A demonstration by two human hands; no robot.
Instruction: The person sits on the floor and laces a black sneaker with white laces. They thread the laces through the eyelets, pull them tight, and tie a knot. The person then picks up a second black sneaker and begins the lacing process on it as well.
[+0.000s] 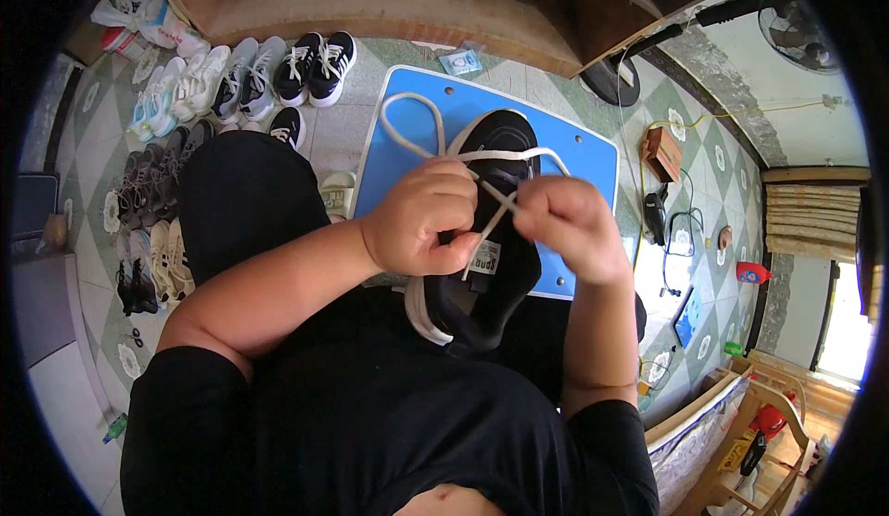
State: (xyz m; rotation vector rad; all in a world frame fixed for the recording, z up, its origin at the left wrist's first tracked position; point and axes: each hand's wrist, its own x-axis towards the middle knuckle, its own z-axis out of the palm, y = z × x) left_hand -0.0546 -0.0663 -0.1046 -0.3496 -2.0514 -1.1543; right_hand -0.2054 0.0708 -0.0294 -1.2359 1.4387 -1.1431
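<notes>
A black sneaker [505, 136] with a white sole lies on a small blue table [407, 182], its toe pointing away from me and its heel close to my body. White shoelaces [412, 99] run across its upper, one making a big loop to the left over the tabletop. My left hand [431, 215] is closed at the shoe's left side, with lace at its fingers and an end showing below the thumb. Over the right side, my right hand [569, 224] pinches a stretch of lace; it is slightly blurred. The laces cross between the two hands.
Rows of shoes [250, 76] stand on the tiled floor to the left. Behind the table runs a wooden cabinet [389, 16]. On the right are a cardboard box [661, 154], cables, a red bottle [752, 272], a fan [796, 30] and a wooden frame [778, 414].
</notes>
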